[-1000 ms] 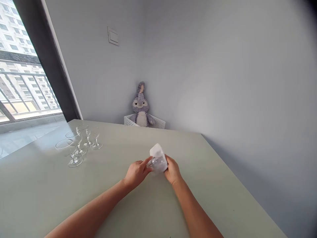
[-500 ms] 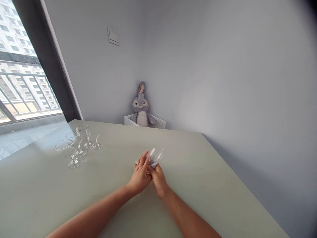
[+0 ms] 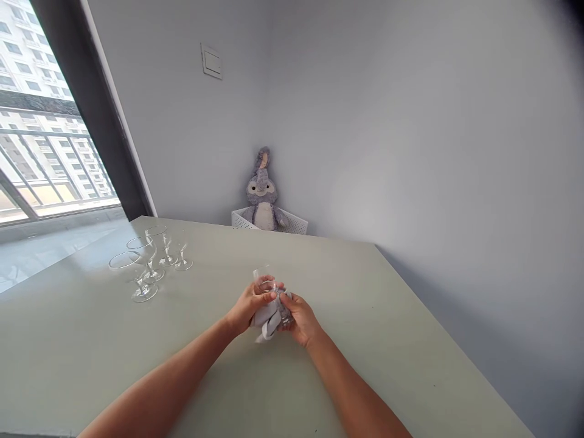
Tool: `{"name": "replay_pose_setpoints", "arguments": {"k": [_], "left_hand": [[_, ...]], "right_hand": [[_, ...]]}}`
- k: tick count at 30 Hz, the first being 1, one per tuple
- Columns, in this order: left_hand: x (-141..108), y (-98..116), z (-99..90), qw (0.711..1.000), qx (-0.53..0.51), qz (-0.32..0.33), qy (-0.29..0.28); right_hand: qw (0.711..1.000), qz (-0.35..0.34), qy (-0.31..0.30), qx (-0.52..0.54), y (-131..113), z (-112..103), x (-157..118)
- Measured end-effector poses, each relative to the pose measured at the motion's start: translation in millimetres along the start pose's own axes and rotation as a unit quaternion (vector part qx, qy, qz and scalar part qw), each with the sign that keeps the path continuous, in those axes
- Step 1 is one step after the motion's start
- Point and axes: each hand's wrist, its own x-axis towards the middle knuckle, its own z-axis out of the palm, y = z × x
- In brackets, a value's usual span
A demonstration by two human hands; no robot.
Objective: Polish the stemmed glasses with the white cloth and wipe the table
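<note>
Here's the left hand (image 3: 250,304) curled shut round a stemmed glass (image 3: 264,281), rim toward twelve o'clock, the right hand (image 3: 302,319) closed on a grey cloth (image 3: 266,319), seemingly at the glass's lower end.

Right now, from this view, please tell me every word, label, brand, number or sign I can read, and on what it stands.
None is readable: the cloth, the stemmed glass, the wall switch plate and the plush rabbit show no legible marks, and the far building is too small to tell.
</note>
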Motion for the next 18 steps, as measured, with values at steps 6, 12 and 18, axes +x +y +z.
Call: {"name": "replay_pose_setpoints", "arguments": {"k": [6, 12, 18], "left_hand": [[4.4, 0.8, -5.5, 0.997, -0.052, 0.001, 0.063], [7.6, -7.7, -12.7, 0.977, -0.162, -0.027, 0.136], [1.9, -5.0, -4.1, 0.971, -0.222, -0.038, 0.075]], "right_hand": [[0.966, -0.15, 0.198, -0.066, -19.8, -16.5, -7.7], [0.809, -0.36, -0.04, -0.463, -10.7, 10.4, -31.5], [0.822, -0.383, -0.044, -0.418, -2.2, 11.6, -19.2]]}}
